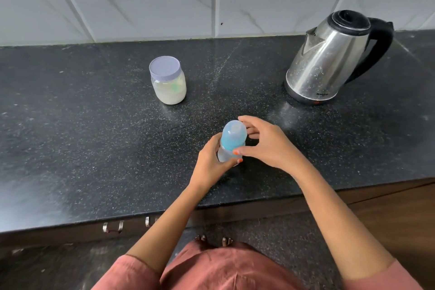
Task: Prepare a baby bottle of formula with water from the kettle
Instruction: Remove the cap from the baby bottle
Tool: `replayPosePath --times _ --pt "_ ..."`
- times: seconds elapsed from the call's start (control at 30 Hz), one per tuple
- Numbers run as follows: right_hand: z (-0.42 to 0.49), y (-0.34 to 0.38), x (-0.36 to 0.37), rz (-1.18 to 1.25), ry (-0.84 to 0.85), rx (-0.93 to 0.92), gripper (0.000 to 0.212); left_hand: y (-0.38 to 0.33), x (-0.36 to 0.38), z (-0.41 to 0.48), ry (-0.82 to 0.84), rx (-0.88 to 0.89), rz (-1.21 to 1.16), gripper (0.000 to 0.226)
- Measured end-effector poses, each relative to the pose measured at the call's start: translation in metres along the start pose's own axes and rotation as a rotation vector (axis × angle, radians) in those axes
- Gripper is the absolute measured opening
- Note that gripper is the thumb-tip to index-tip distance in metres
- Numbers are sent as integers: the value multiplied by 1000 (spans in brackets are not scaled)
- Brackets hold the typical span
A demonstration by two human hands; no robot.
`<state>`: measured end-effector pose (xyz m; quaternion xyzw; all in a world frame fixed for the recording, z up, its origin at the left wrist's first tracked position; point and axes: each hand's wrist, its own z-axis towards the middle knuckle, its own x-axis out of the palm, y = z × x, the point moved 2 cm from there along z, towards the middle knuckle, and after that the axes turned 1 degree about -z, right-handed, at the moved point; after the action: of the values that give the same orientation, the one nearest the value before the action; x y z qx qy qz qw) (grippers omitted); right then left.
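Baby bottle (pixel 231 142) is being held upright at frame centre: its body is being wrapped by the left hand (pixel 210 162), its blue cap is being pinched by the right hand (pixel 266 142). The kettle (pixel 334 59) is being left at upper right, the jar (pixel 168 80) at centre left.

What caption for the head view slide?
Left hand steadies baby bottle while right hand grips its cap; lidded formula jar and kettle wait behind.

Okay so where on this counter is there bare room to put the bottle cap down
Bare counter runs wide left of the left hand, in front of the powder jar. Another open patch lies between jar and kettle. Right of the right hand, below the kettle, is also free. Only around the baby bottle is crowded.
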<state>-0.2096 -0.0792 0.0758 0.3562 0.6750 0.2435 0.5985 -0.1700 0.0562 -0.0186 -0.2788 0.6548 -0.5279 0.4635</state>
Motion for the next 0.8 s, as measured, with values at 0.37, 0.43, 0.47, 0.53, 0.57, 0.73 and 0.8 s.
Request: replayPosePath --times 0.37,0.43,0.47,0.53,0.57,0.73,0.8 --pt "17 36 22 -742 -112 9 53 -4 -1 1 -13 -9 92 38" --pt "19 38 21 -717 -72 1 48 -5 -1 2 -14 -4 95 35" --pt "20 39 20 -699 -48 -3 47 -5 -1 3 -11 -2 96 35" --pt "22 39 19 -672 -7 -13 47 -4 -2 4 -6 0 98 35" --pt "22 39 18 -661 12 -24 47 -3 -2 5 -1 1 97 36" --pt "26 39 10 -658 170 -148 42 0 -3 8 31 6 90 37" --pt "28 41 5 -673 288 -221 40 0 -3 8 38 7 98 37"
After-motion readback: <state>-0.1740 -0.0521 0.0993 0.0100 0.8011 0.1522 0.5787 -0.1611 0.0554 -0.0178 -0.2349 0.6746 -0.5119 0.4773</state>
